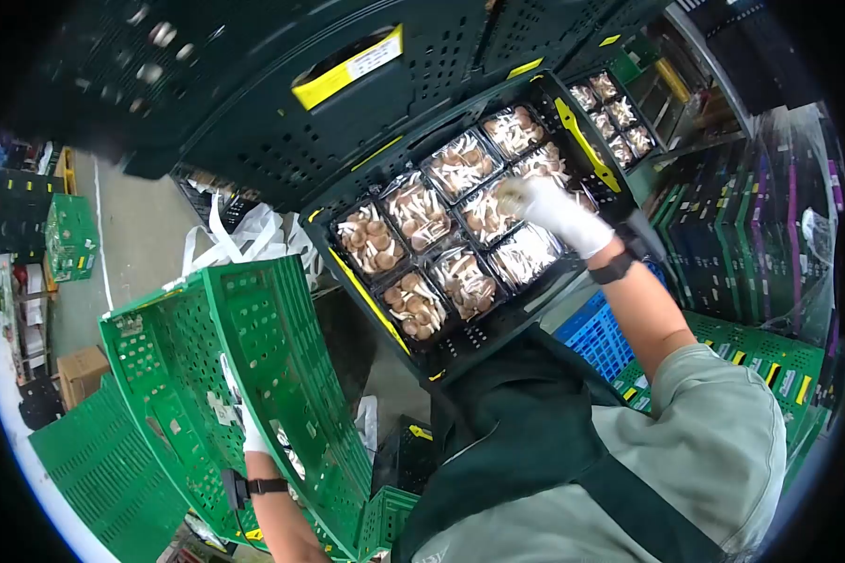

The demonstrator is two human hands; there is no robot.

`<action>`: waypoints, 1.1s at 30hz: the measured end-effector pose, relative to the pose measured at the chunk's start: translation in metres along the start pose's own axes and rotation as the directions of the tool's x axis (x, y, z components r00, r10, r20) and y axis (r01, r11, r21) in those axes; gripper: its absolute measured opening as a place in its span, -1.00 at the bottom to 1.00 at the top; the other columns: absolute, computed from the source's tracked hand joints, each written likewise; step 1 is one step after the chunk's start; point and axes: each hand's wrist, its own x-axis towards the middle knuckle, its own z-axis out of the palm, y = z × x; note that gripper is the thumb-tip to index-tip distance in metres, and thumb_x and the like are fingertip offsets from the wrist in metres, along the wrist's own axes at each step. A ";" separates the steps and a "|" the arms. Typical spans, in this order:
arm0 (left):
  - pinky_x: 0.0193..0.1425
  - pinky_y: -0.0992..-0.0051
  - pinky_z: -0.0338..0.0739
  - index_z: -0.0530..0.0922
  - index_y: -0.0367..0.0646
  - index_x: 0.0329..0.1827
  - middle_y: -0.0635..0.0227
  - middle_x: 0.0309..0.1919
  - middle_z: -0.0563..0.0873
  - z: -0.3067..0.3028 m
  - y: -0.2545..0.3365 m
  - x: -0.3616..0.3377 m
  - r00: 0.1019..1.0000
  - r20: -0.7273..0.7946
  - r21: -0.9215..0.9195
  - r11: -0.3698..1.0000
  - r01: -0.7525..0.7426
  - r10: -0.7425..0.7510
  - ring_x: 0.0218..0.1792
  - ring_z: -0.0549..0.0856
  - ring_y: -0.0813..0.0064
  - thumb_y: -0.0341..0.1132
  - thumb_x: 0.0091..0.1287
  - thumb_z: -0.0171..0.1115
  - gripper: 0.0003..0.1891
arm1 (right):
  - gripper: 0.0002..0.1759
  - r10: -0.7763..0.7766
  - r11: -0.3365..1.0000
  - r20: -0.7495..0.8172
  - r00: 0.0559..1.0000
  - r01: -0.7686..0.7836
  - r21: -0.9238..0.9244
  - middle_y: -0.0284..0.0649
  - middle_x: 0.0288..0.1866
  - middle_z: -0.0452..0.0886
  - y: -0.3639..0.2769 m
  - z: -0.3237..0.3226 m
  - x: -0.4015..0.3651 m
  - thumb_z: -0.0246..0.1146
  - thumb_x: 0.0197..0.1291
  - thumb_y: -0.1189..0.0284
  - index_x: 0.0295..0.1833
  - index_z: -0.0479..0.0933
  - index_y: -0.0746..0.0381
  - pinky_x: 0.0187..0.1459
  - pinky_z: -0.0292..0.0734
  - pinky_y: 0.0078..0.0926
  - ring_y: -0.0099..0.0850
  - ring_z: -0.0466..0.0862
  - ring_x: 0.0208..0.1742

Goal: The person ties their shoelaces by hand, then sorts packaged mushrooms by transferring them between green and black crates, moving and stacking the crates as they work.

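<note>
Right hand [556,214] over mushroom packs [462,167], near black crate [469,340] right edge: press lightly. Left hand [253,435] at green crate [280,324]. Grips: cannot tell.

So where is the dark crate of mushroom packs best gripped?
Probably by the yellow strips, coming from both ends of the crate at once: they face each other along its rim, while packs fill the middle.

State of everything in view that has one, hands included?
Mushroom packs: in rows inside near black crate.
Near black crate: open-topped, loaded.
Green crate: tilted.
Left hand: gloved, at green crate; grip unclear.
Right hand: gloved, over packs; contact unclear.
White straps: loose, looped.
</note>
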 end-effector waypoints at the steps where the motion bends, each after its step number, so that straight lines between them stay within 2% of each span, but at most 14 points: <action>1: 0.38 0.23 0.27 0.31 -0.21 0.37 0.08 0.26 0.44 -0.011 0.029 -0.009 0.998 -0.051 -0.075 0.996 0.043 -0.047 0.33 0.38 0.22 -0.33 0.36 0.09 -0.50 | -0.66 -0.044 0.982 -0.008 0.999 0.042 -0.182 0.02 -0.16 0.67 0.008 0.018 0.008 0.18 0.21 0.21 0.01 0.59 0.16 -0.04 0.55 -0.24 -0.12 0.67 -0.09; 3: 0.37 0.38 0.30 0.27 -0.28 0.39 0.12 0.32 0.40 -0.034 0.052 -0.029 0.941 -0.232 -0.133 0.967 0.219 -0.245 0.30 0.42 0.27 -0.39 0.47 -0.07 -0.56 | -0.63 -0.054 0.979 0.136 0.989 0.079 -0.188 0.03 -0.10 0.66 0.006 0.040 0.030 0.19 0.15 0.22 0.00 0.57 0.19 0.01 0.53 -0.17 -0.05 0.64 -0.04; 5: 0.35 0.34 0.33 0.31 -0.30 0.35 0.12 0.25 0.47 -0.054 0.143 -0.052 0.773 -0.453 -0.260 0.895 0.363 -0.445 0.25 0.47 0.31 -0.34 0.49 -0.07 -0.59 | -0.60 -0.346 0.934 -0.056 0.936 0.339 -0.109 0.03 -0.13 0.65 0.029 0.086 0.066 0.20 0.12 0.23 0.00 0.56 0.25 0.01 0.52 -0.15 -0.04 0.64 -0.07; 7: 0.17 0.38 0.44 0.43 -0.28 0.23 0.17 0.08 0.59 -0.045 0.191 -0.085 0.685 -0.564 -0.322 0.886 0.333 -0.462 0.07 0.57 0.36 -0.21 0.49 -0.01 -0.62 | -0.53 -0.384 0.903 0.052 0.922 0.387 -0.188 -0.04 -0.12 0.64 -0.004 0.090 0.098 0.22 0.10 0.22 0.07 0.53 0.30 0.03 0.49 -0.16 -0.07 0.62 -0.03; 9: 0.08 0.42 0.50 0.49 -0.26 0.13 0.19 -0.01 0.63 -0.007 0.234 -0.102 0.673 -0.536 -0.341 0.860 0.380 -0.510 -0.03 0.62 0.37 -0.29 0.47 -0.01 -0.71 | -0.50 -0.681 0.724 -0.148 0.717 0.630 -0.282 -0.11 -0.05 0.62 -0.027 0.113 0.134 0.24 0.09 0.20 0.09 0.54 0.27 0.06 0.46 -0.21 -0.17 0.59 0.02; 12: -0.01 0.41 0.52 0.57 -0.27 -0.05 0.21 -0.12 0.66 0.073 0.303 -0.083 0.833 -0.338 -0.202 0.898 0.390 -0.438 -0.14 0.64 0.38 -0.40 0.37 0.11 -0.82 | -0.46 -0.547 0.695 0.206 0.811 0.577 -0.429 -0.18 0.03 0.58 -0.058 0.149 0.174 0.20 0.16 0.10 0.20 0.50 0.15 0.06 0.41 -0.29 -0.26 0.56 0.08; 13: -0.01 0.38 0.52 0.59 -0.28 -0.10 0.21 -0.15 0.67 0.099 0.312 -0.069 0.887 -0.242 -0.117 0.920 0.375 -0.393 -0.17 0.64 0.37 -0.44 0.33 0.16 -0.85 | -0.35 -0.573 0.643 0.171 0.802 0.569 -0.514 -0.12 0.03 0.56 -0.055 0.170 0.184 0.20 0.17 0.05 0.33 0.39 0.12 0.07 0.40 -0.28 -0.21 0.54 0.06; 17: -0.04 0.30 0.54 0.56 -0.24 -0.05 0.10 -0.17 0.65 0.193 0.286 0.000 0.985 0.131 -0.046 0.992 0.121 -0.114 -0.13 0.65 0.07 -0.49 0.27 0.16 -0.80 | -0.51 -0.511 0.817 0.048 0.858 0.502 -0.283 -0.08 -0.26 0.66 -0.049 0.182 0.191 0.19 0.19 0.09 0.13 0.44 0.16 -0.19 0.53 -0.14 -0.12 0.66 -0.18; 20: 0.06 0.25 0.51 0.50 -0.26 0.05 0.07 -0.07 0.61 0.254 0.218 0.030 0.980 0.191 0.257 0.966 0.000 -0.051 0.00 0.58 0.04 -0.38 0.25 0.17 -0.69 | -0.60 -0.394 0.865 0.182 0.901 0.431 -0.259 -0.06 -0.32 0.68 -0.053 0.193 0.205 0.19 0.19 0.25 0.06 0.44 0.24 -0.35 0.57 -0.09 -0.07 0.70 -0.26; 24: 0.26 0.18 0.39 0.48 -0.25 0.09 0.06 0.05 0.57 0.285 0.196 0.076 0.995 -0.006 0.449 0.890 -0.085 0.098 0.16 0.50 0.06 -0.30 0.25 0.21 -0.62 | -0.74 -0.694 0.684 0.111 0.711 0.700 -0.206 -0.17 -0.54 0.62 -0.062 0.117 0.165 0.08 0.24 0.35 -0.03 0.49 0.24 -0.48 0.52 -0.16 -0.13 0.68 -0.45; 27: 0.35 0.08 0.26 0.46 -0.08 0.23 0.02 0.13 0.53 0.300 0.208 0.097 0.974 0.184 0.531 0.821 -0.211 0.132 0.24 0.44 0.06 -0.05 0.32 0.10 -0.53 | -0.82 -0.797 0.603 -0.218 0.563 0.760 -0.241 -0.21 -0.53 0.61 -0.065 0.047 0.116 0.19 0.21 0.29 -0.26 0.41 0.16 -0.52 0.51 -0.29 -0.26 0.67 -0.49; 29: 0.28 0.09 0.35 0.47 0.05 0.24 -0.04 0.15 0.52 0.316 0.198 0.108 0.893 0.450 0.470 0.856 -0.213 -0.025 0.24 0.47 0.09 -0.04 0.31 0.09 -0.55 | -0.80 -0.768 0.605 -0.346 0.539 0.788 -0.116 -0.21 -0.53 0.58 -0.063 0.005 0.088 0.24 0.18 0.29 -0.20 0.50 0.18 -0.49 0.53 -0.33 -0.24 0.65 -0.50; 31: 0.03 0.08 0.51 0.53 0.06 0.14 0.02 -0.03 0.64 0.339 0.162 0.107 0.968 0.173 0.080 0.977 -0.195 0.179 0.03 0.63 0.12 -0.09 0.29 0.09 -0.62 | -0.83 -0.784 0.587 -0.294 0.547 0.807 -0.061 -0.12 -0.46 0.56 -0.067 -0.040 0.058 0.29 0.13 0.41 -0.24 0.55 0.28 -0.37 0.53 -0.33 -0.16 0.62 -0.46; 33: 0.05 0.23 0.53 0.51 -0.16 0.14 -0.02 0.08 0.61 0.348 0.156 0.105 0.923 0.385 0.146 0.989 -0.037 -0.023 0.01 0.66 0.18 -0.13 0.27 0.13 -0.57 | -0.87 -0.737 0.651 -0.289 0.610 0.757 -0.062 -0.12 -0.44 0.55 -0.074 -0.073 0.037 0.34 0.03 0.53 -0.32 0.52 0.31 -0.38 0.49 -0.33 -0.16 0.58 -0.47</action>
